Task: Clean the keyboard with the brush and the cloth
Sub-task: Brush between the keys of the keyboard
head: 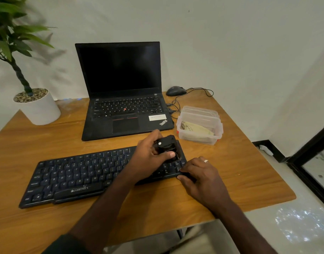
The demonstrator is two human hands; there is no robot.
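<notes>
A black keyboard point(73, 176) lies slanted across the wooden table. My left hand point(148, 156) is shut on a small black brush point(167, 146) with a white dot on top, pressed onto the keys at the keyboard's right end. My right hand point(201, 175) grips the keyboard's near right corner, fingers curled over the edge. A beige cloth point(196, 129) lies folded inside a clear plastic box point(218, 131) just behind the keyboard's right end.
An open black laptop point(124, 96) stands behind the keyboard. A wired mouse point(175, 91) and its cables lie at the back right. A white potted plant point(38, 107) sits at the back left. The table edge point(278, 198) drops off at the right.
</notes>
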